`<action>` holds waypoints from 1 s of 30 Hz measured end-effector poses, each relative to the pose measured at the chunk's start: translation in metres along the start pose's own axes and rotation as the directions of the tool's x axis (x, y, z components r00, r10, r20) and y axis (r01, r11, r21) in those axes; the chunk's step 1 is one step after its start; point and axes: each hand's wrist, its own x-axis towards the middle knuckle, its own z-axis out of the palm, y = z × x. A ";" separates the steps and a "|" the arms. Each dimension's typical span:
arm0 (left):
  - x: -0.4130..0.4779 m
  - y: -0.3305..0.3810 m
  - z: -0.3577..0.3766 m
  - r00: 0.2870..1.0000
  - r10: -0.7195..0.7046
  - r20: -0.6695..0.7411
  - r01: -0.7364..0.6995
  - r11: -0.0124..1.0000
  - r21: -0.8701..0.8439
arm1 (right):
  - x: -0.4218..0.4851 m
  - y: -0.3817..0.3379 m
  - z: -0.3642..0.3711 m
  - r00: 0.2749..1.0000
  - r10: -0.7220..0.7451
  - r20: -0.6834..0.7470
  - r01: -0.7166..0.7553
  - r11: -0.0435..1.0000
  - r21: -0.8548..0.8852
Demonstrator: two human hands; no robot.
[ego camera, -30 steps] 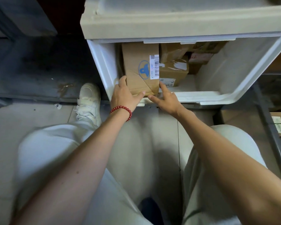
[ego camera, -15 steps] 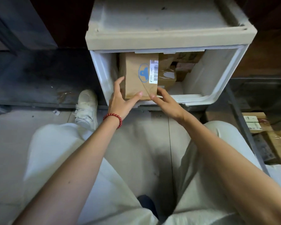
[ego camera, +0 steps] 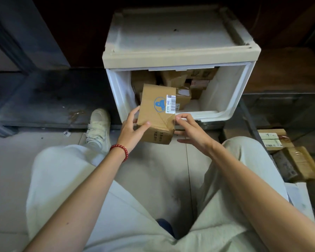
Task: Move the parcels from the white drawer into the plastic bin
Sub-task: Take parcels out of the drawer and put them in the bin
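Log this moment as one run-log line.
parcel: held above drawer front | left hand: grips left side | right hand: holds right corner | drawer: more parcels inside

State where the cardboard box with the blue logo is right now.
Head view, centre: the box with the blue logo is held between left hand and right hand, above the front rim of the white drawer, other parcels behind it.

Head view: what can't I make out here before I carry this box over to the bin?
- The parcels at the back of the drawer: count unclear, shadowed under the cabinet top.
- The label on the box: print too small.
- The right hand: grip or mere touch unclear; the box's corner hides its fingertips.
- The bin: cut off by the right edge, so free room is unclear.
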 end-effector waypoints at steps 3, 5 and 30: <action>-0.008 0.001 -0.001 0.997 0.067 -0.043 -0.060 0.989 0.136 | -0.003 -0.002 0.001 1.000 0.016 0.019 -0.017 0.997 0.072; -0.010 0.004 0.000 0.989 0.133 -0.072 -0.117 0.974 0.193 | -0.005 -0.002 0.005 0.998 0.023 0.054 -0.028 0.995 0.097; -0.003 0.014 -0.003 0.995 -0.036 -0.097 0.024 0.992 -0.126 | 0.014 0.003 -0.018 0.979 0.029 -0.203 -0.029 1.000 0.006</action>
